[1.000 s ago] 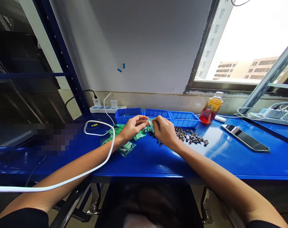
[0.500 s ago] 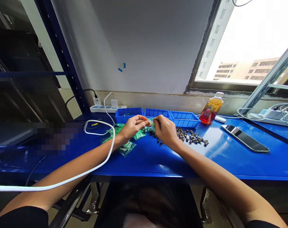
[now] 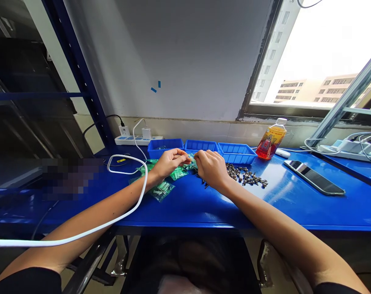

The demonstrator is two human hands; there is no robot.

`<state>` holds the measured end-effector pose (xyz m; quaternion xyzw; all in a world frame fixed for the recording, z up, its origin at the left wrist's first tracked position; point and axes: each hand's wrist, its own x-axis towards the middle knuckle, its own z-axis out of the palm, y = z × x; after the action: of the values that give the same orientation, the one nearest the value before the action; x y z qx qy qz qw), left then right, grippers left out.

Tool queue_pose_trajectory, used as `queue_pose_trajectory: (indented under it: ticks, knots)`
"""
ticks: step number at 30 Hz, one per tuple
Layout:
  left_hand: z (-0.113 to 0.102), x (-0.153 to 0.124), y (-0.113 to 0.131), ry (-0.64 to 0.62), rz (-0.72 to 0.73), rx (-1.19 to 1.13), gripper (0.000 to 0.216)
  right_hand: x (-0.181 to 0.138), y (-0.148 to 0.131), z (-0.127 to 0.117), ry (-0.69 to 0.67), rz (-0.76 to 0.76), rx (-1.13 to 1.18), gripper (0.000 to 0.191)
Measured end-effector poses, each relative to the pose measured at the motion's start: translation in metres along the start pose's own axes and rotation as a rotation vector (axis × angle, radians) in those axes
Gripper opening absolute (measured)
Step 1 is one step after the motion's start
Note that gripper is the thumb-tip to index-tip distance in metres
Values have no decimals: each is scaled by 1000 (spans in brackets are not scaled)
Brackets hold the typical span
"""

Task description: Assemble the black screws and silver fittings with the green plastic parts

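Bag lies at three o'clock from left hand, nine from right hand. Both pinch it; its long axis is unclear.

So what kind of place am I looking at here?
Probably a small workshop or packing station, though I can't be certain: loose metal parts lie on a blue worktable beside green packets, with blue bins lined up behind.
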<state>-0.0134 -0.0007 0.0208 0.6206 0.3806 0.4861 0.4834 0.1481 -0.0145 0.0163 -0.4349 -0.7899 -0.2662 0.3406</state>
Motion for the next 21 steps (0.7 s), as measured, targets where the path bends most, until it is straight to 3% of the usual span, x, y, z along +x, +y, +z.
queue_pose_trajectory:
  ticks: [9,21]
  knots:
    - [2,-1,1,-20,-57,-15,27,0,1,-1,-56,-19,-90,23]
    - [1,-2,6,20,-120,80,14,2,-3,-7,-283,-57,-53,20]
